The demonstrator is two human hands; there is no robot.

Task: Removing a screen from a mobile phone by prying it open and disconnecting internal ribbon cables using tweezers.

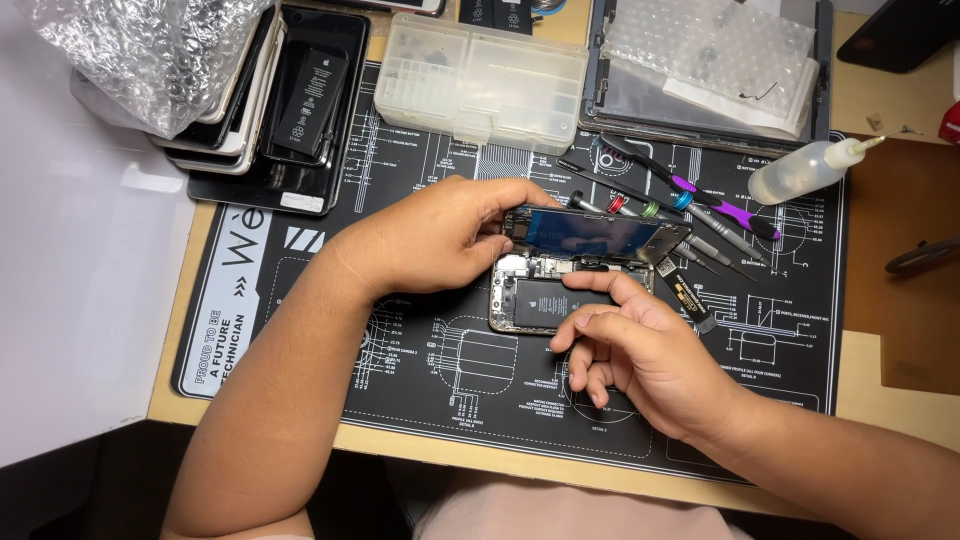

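Observation:
An opened phone body (530, 300) with a black battery lies on the black repair mat (480, 380). Its screen panel (585, 232) is tilted up along the far edge of the body. My left hand (440, 235) grips the left end of the screen panel and the body's top corner. My right hand (640, 345) rests on the phone from the right, with the index finger pressing on the connector area just under the raised screen. A black flat tool (688, 296) lies beside my right hand.
Several screwdrivers (690, 205) lie fanned at the right of the phone. A clear plastic parts box (480, 80) stands at the back, a stack of phones and screens (270, 100) at the back left, a squeeze bottle (805, 170) at the right, and bubble wrap (720, 55) on a tray.

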